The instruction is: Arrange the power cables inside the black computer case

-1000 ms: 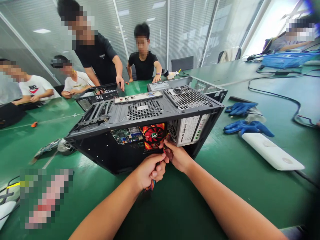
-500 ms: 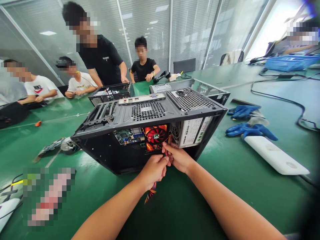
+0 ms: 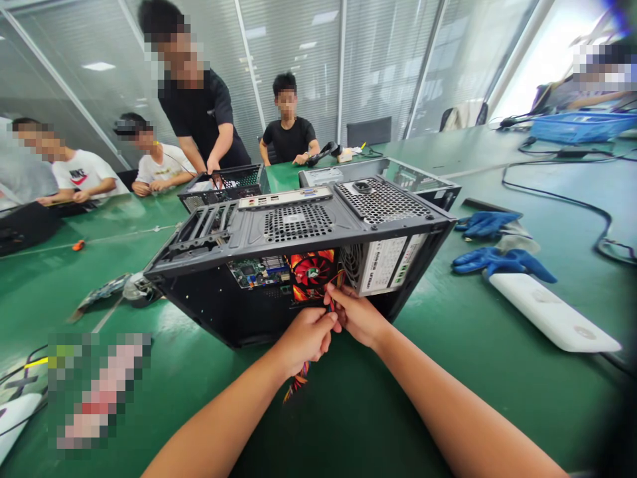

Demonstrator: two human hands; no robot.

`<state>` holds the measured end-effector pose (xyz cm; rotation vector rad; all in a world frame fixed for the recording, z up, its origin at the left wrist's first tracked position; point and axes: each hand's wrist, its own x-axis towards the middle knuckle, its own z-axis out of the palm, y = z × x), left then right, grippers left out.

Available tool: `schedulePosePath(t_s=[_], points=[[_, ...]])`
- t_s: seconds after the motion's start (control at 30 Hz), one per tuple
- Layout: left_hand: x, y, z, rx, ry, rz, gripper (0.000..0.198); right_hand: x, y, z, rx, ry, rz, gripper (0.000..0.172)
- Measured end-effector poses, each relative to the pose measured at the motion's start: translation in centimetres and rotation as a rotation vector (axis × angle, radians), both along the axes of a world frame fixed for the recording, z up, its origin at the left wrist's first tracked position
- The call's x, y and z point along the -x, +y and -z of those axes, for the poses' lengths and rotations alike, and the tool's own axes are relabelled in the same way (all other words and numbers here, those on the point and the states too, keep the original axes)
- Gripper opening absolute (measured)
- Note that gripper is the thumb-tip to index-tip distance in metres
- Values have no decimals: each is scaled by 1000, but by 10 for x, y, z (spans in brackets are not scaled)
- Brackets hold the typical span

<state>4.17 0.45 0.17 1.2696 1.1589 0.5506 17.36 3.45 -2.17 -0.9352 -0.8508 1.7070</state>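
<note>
A black computer case (image 3: 199, 302) lies across the table in front of me, its open side facing my hands. Inside it show a circuit board (image 3: 256, 273), a red fan (image 3: 312, 271) and a power supply (image 3: 391, 265) with a white label. My left hand (image 3: 309, 337) is closed around a bundle of coloured power cables (image 3: 298, 383), whose loose end hangs below the fist. Close against it, my right hand (image 3: 355, 315) pinches the same cables nearer the power supply. The fingertips of both hands partly hide the cables between them.
Blue gloves (image 3: 502, 260) and a white power strip (image 3: 552, 312) lie on the right. Another open case (image 3: 423, 174) stands behind mine. A co-worker (image 3: 199, 119) reaches into a further case (image 3: 223, 182). A blue basket (image 3: 580, 127) sits at the far right.
My hands keep nearly the same place and grip on the cables; the hanging end has swung slightly left. The standing co-worker's hand has moved down into the far case.
</note>
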Motion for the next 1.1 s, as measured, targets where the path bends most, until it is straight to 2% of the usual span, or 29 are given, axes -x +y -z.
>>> schedulePosePath(t_s=[0.13,0.2,0.27,0.33,0.43,0.6,0.67,0.73,0.83,0.93,1.1], points=[[4,2,-8,267,-328,-9,32,-5,0,-3,-14,50,-65,38],[5,2,-10,335,-391,-3,33,-6,0,-3,-29,64,-90,35],[5,2,-10,333,-389,0,35,-5,1,-2,-40,52,-93,35],[3,2,-7,264,-323,-22,37,-3,1,0,-39,19,-73,37],[-2,0,-1,93,-123,-79,37,1,1,1,-31,-17,-28,41],[-4,0,5,-332,262,-104,23,4,0,-1,-30,-38,50,46],[-4,1,6,-517,324,-122,18,4,-1,-2,-40,-37,64,46],[-3,1,6,-560,349,-120,17,5,-1,-2,-42,-41,79,46],[-2,1,4,-292,274,-55,23,5,-1,-1,-25,-47,80,46],[-2,0,0,-16,49,-32,28,4,-2,-2,-11,-24,39,43],[1,2,-2,251,-353,-61,29,2,-2,-6,11,31,31,41]])
